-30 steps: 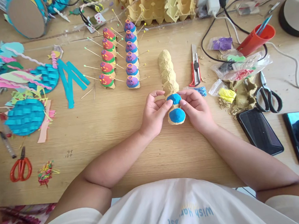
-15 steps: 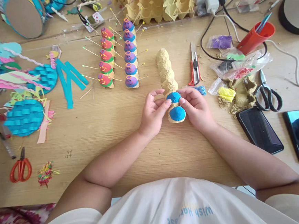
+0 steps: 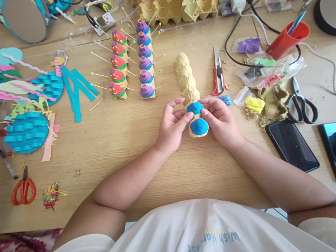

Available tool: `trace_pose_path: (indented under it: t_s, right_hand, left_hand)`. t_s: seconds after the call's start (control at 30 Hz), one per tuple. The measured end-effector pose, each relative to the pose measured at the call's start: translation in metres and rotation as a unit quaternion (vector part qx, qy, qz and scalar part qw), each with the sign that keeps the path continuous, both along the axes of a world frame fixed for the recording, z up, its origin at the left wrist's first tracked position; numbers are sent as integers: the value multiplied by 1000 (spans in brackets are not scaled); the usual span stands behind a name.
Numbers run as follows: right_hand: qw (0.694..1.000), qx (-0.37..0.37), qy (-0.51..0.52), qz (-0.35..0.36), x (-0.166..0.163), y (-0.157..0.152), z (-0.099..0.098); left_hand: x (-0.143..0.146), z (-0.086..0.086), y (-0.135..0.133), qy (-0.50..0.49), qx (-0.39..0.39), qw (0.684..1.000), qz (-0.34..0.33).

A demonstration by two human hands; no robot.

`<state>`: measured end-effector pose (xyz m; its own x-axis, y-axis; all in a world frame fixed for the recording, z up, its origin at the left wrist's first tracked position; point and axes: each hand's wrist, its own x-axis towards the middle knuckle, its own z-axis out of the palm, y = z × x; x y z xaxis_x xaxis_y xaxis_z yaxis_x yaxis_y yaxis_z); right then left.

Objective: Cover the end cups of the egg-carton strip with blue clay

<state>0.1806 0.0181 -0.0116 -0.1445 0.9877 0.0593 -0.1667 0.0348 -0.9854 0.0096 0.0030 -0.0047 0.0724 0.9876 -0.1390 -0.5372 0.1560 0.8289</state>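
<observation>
A cluttered wooden table [image 3: 114, 145] carries craft work. At the far left lie orange scissors [image 3: 23, 190] and a blue woven paper disc [image 3: 25, 132], then two rows of painted carton figures [image 3: 144, 62] stuck with pins. Mid-table, the left hand [image 3: 172, 127] curls in, its thumb and forefinger pinching the blue clay cap [image 3: 195, 108] on the second bump of a bare egg-carton strip [image 3: 186, 78]. The nearest bump [image 3: 198, 126] is already blue. The right hand [image 3: 221, 121] pinches the same cap from the other side. This looks like the moulding step, and smoothing it likely calls for light, even pressure. A utility knife [image 3: 218, 73] and black scissors [image 3: 301, 105] lie to the right.
</observation>
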Motion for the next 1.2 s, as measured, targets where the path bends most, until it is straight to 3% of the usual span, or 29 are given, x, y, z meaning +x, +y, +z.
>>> trace_pose_path:
  t_s: [0.27,0.67,1.2]
  right_hand:
    - [1000,-10,-16,22,1,0,1]
    - [997,-31,5,72,3,6,3]
    - [999,-20,12,31,1,3,4]
  left_hand:
    - [0,-2,0,13,-11,1000,20]
    - [-3,-3,-2,71,29,997,-5]
    - [-3,2,0,10,-15,1000,-21]
